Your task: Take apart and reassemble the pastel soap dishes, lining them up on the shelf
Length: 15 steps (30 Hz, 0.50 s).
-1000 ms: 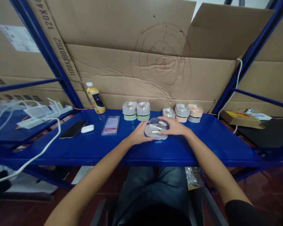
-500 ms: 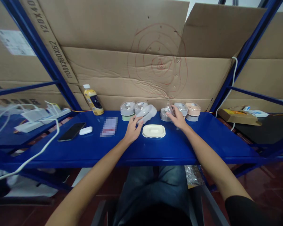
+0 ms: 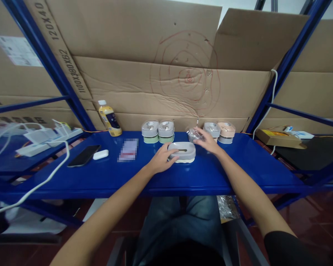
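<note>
My left hand (image 3: 162, 159) grips the left end of a grey oval cover (image 3: 189, 146) with a slot in its top. The cover sits over a cream oval base (image 3: 186, 160), whose lower rim shows along the front. My right hand (image 3: 208, 141) is closed on a clear plastic piece (image 3: 196, 133), its exact shape blurred. That piece is above or against a small grey container behind the cover, mostly hidden by the plastic and my fingers.
Stacked grey-and-green boxes (image 3: 150, 129) stand at the back, left of centre. Grey and peach boxes (image 3: 226, 130) stand back right. Leftward are a yellow drink bottle (image 3: 110, 118), a phone (image 3: 84, 155), a white case (image 3: 101, 154) and a blurred-out card (image 3: 128, 150). Cardboard (image 3: 127, 81) walls the back.
My left hand has lowered the grey cover from a tilted position onto the cream base. My right hand has shifted slightly left and down with the clear plastic piece.
</note>
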{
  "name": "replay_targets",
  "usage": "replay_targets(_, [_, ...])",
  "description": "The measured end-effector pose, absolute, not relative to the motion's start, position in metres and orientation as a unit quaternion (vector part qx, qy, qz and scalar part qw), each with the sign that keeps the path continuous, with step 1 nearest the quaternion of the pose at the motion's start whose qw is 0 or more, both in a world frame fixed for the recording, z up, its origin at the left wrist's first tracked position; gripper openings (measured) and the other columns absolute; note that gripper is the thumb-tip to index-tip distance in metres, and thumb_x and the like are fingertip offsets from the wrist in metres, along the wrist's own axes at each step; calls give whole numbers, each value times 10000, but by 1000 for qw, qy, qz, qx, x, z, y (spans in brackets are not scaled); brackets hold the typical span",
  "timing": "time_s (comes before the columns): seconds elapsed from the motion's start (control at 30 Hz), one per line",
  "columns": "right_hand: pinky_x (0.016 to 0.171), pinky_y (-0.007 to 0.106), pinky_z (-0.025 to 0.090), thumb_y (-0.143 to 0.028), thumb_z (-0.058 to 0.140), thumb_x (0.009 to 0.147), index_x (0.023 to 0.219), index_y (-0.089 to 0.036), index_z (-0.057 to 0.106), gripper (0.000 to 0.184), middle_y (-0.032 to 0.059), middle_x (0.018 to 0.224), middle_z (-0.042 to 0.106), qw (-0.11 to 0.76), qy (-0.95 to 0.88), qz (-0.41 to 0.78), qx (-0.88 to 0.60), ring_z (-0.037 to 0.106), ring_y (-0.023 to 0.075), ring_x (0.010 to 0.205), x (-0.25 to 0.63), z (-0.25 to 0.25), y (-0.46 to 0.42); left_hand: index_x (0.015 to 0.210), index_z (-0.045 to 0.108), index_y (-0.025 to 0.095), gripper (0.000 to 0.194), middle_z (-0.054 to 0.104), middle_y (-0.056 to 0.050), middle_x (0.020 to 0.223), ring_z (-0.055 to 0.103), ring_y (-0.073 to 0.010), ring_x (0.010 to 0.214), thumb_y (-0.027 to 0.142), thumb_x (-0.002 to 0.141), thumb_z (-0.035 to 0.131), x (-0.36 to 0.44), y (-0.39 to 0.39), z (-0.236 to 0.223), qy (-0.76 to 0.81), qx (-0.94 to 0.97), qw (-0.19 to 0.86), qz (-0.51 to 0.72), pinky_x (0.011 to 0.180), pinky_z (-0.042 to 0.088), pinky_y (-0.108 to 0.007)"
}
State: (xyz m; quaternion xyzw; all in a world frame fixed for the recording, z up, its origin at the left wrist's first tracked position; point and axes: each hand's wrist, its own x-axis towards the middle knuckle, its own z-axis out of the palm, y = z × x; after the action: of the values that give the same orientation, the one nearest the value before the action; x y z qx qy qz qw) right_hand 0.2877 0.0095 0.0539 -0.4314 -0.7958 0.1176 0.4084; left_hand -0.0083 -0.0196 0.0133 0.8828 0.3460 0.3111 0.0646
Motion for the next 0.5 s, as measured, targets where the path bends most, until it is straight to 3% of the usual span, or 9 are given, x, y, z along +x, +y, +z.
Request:
replay_targets(0.17, [1162, 527, 434, -490, 775, 815, 1526, -244, 534, 790, 129, 1464, 602, 323, -870, 119, -352, 589, 314, 1334, 272, 57, -4, 1355, 656, 232, 471, 503, -150, 1471, 524, -349, 1406, 501, 969, 619, -8, -16, 8, 348, 874, 110, 320, 1224, 416, -504])
replay_targets(0.37, [1110, 490, 478, -509, 845, 783, 1511, -197, 564, 841, 146, 1345, 634, 279, -899, 104, -323, 629, 303, 1237, 257, 53, -9, 1565, 311, 181, 1014, 541, -213, 1501, 554, -375, 1394, 533, 779, 846, -6, -7, 1, 386, 825, 204, 360, 1174, 453, -557])
replay_targets(0.5, [1094, 512, 488, -537, 858, 774, 1540, -242, 532, 882, 144, 1372, 605, 255, -907, 111, -315, 627, 314, 1234, 253, 43, -4, 1564, 289, 212, 1042, 603, -184, 1462, 605, -355, 1353, 507, 755, 874, -6, -6, 1, 375, 820, 247, 354, 1144, 485, -538])
